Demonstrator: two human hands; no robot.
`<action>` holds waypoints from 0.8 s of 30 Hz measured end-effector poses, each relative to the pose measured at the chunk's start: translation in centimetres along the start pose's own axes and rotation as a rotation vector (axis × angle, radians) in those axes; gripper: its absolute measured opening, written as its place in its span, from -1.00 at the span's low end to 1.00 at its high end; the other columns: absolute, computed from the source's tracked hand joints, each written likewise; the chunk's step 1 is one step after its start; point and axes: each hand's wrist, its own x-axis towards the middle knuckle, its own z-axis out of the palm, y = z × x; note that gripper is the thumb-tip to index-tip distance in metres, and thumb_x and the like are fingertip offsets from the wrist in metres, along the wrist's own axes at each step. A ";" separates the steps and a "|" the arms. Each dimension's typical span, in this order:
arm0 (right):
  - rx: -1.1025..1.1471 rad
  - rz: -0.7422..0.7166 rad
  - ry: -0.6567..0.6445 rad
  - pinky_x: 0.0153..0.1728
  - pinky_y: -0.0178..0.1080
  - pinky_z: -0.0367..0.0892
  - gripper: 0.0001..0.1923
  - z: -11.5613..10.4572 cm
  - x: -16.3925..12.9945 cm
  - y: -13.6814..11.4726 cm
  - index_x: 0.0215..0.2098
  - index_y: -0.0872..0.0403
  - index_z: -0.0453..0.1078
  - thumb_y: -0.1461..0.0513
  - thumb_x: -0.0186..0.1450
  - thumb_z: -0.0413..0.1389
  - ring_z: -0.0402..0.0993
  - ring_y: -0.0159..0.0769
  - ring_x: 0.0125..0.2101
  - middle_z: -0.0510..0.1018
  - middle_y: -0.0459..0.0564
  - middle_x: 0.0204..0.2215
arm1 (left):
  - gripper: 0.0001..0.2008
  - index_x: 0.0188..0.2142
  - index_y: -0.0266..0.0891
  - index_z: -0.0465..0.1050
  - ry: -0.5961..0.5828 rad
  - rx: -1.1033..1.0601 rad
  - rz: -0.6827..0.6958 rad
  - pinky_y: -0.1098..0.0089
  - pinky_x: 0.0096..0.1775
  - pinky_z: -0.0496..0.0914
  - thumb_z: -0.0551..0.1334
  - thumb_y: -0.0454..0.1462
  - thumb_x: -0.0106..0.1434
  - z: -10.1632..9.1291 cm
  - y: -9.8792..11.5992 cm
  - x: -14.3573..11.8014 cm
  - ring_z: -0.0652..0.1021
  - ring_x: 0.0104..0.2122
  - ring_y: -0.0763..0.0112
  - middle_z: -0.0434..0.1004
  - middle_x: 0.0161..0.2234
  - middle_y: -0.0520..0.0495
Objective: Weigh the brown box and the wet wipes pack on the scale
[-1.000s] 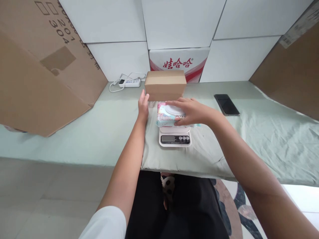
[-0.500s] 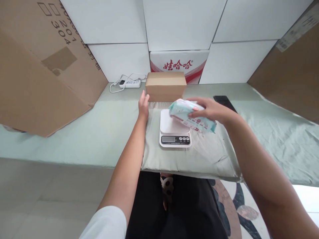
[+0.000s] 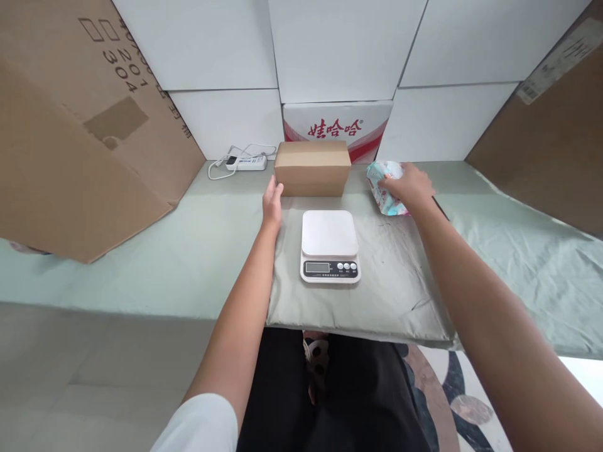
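My right hand point(image 3: 411, 185) grips a teal-and-white soft plastic pack point(image 3: 382, 193), which looks like wet wipes, to the right of the brown cardboard box point(image 3: 311, 182). The pack is tilted, and the hand covers part of it. My left hand point(image 3: 272, 202) is open, fingers stretched out beside the box's front left corner; whether it touches the cardboard I cannot tell. Between my arms sits a white kitchen scale point(image 3: 330, 235) with a bare platform. Its display point(image 3: 318, 267) shows no readable figure.
A white power strip with a cable point(image 3: 245, 163) lies left of the box. Behind stands a white-and-red carton point(image 3: 337, 119) against stacked white boxes. Large cardboard sheets point(image 3: 94, 157) flank the green cloth-covered table point(image 3: 198, 251). A dark flat object point(image 3: 441, 208) is mostly hidden behind my right arm.
My right hand has carried the pack from over the scale back and to the right. The scale's platform is now uncovered. My left hand has stayed by the box.
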 end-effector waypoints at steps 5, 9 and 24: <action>-0.147 0.166 -0.024 0.07 0.24 0.33 -0.35 1.7 0.0 -2.5 0.33 0.09 0.41 0.02 0.34 0.24 0.31 0.39 0.27 0.35 0.47 0.32 | -0.22 0.55 -0.29 0.16 0.000 0.011 -0.018 0.30 0.53 0.08 0.23 -0.07 0.44 0.0 0.0 0.1 0.15 0.58 0.23 0.14 0.58 -0.16; -0.176 0.236 -0.068 0.00 0.22 0.35 -0.26 1.8 0.6 -3.5 0.42 0.09 0.32 0.00 0.35 0.24 0.33 0.38 0.24 0.33 0.49 0.31 | -0.23 0.53 -0.21 0.21 -0.021 0.013 -0.004 0.26 0.55 0.06 0.26 -0.02 0.43 -0.2 -0.2 0.1 0.14 0.59 0.21 0.17 0.57 -0.11; 0.652 -0.384 -0.125 0.53 0.13 0.07 -0.12 9.1 -0.1 -6.3 0.63 0.03 -0.08 -0.19 0.49 -0.25 0.07 -0.01 0.56 0.16 0.13 0.58 | -0.16 0.52 -0.16 0.24 -0.028 0.022 0.009 0.22 0.55 0.04 0.29 0.12 0.38 -0.1 0.4 -0.1 0.12 0.60 0.14 0.17 0.58 -0.13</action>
